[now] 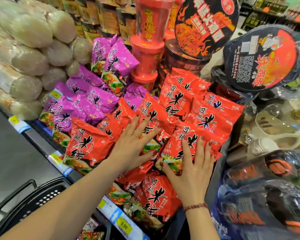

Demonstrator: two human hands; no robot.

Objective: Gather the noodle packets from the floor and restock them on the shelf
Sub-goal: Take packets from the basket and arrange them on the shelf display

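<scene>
Taking the stack of red cups at the back of the shelf as the mark, a black shopping basket sits far below and to the left of it, off the shelf, and purple packets lie just left of and below the cups. Straight below the cups the red noodle packets are heaped in tilted, overlapping layers that reach the shelf's front edge. The left hand rests on this heap below the cups, its fingers straight and spread, grasping nothing, only pressing the foil down. The right hand, lower and slightly right of the cups, lies the same way, fingers released and flat across one front packet, so the packets are under both palms rather than between any fingers. These packets look light and puffy, their glossy film likely slippery and the contents probably brittle, so a gentle push should settle them, and lifting one is best done by a crimped end or across its width. Black bowls lean to the right of the cups
</scene>
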